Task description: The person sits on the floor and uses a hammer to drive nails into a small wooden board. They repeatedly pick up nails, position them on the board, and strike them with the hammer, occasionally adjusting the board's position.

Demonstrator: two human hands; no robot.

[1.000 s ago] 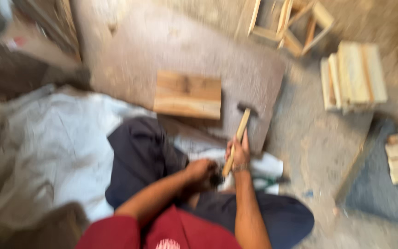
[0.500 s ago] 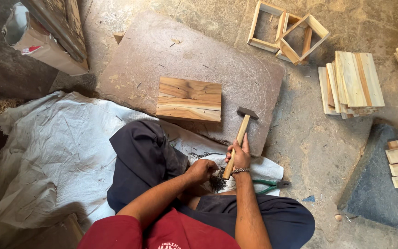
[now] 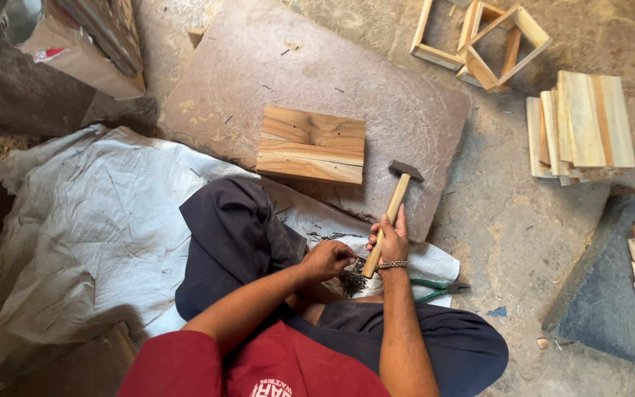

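Left hand (image 3: 330,259) has its fingers pinched into a pile of nails (image 3: 351,281) just beside them; right hand (image 3: 391,239) has its fingers clenched round a hammer (image 3: 392,208), head above, board (image 3: 311,145) well beyond

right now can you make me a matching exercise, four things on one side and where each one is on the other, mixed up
Things:
1. hammer
2. wooden panel
3. green-handled pliers
4. open wooden frames

Places:
a. on the floor, top right
b. in the right hand
c. on the flat stone slab
d. on the white sheet beside the right wrist

Pairs: 1-b, 2-c, 3-d, 4-a
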